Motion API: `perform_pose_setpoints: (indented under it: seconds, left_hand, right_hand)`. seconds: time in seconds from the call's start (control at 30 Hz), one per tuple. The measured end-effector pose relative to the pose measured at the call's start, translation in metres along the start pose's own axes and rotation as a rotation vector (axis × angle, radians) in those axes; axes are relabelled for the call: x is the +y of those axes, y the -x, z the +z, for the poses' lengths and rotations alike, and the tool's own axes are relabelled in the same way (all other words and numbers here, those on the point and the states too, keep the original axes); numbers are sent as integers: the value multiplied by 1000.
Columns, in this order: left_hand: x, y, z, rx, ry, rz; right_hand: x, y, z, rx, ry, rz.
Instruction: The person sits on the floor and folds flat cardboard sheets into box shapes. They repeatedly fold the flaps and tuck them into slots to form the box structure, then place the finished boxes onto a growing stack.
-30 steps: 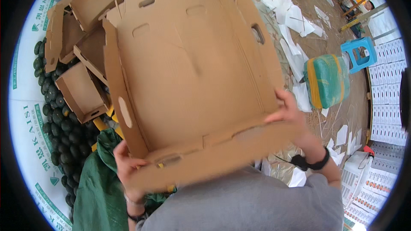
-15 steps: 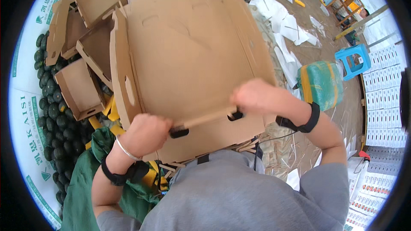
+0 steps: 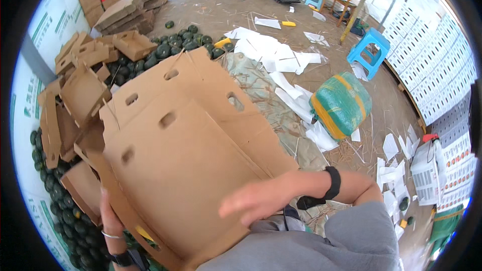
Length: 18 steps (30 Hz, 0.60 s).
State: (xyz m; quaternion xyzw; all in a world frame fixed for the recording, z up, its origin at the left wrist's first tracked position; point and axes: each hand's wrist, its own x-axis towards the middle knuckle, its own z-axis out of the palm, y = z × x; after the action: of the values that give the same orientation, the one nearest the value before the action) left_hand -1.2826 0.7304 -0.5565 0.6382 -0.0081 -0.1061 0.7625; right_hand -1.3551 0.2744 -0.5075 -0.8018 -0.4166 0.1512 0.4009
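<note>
A large brown cardboard box (image 3: 186,170), partly folded, lies slanted in front of me. Its left wall stands up, while the far panel with hand holes lies flat. My left hand (image 3: 110,216) rests with straight fingers against the outside of that left wall. Over the near right part of the box, my right hand (image 3: 256,200) is somewhat blurred, fingers stretched out and nothing in them. Several open cardboard trays (image 3: 83,93) lie jumbled just left of the box, over a heap of dark green round squash-like produce (image 3: 68,216).
A green bundle with yellow bands (image 3: 341,105) and a blue plastic stool (image 3: 369,52) stand to the right. White paper sheets (image 3: 273,52) litter the floor. Stacked white cartons (image 3: 432,60) line the right side. Flat cardboard stacks (image 3: 123,12) lie far left.
The far panel has come down flat and the box has turned. My left hand has left the near edge for the left wall; my right hand has let go of that edge.
</note>
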Motion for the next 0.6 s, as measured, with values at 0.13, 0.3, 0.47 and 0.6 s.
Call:
perform_pose_setpoints:
  seconds: [0.13,0.3,0.47,0.6]
  left_hand:
    - [-9,5,-1,-22,176,-244]
    - [-5,-3,43,-108,48,78]
    - [-40,6,-7,499,121,204]
    - [11,14,36,113,-99,281]
  right_hand:
    - [65,2,-37,768,-201,194]
    - [136,-41,-6,596,-777,130]
    - [126,-62,10,1015,-815,45]
    - [174,-29,-30,424,-1187,202]
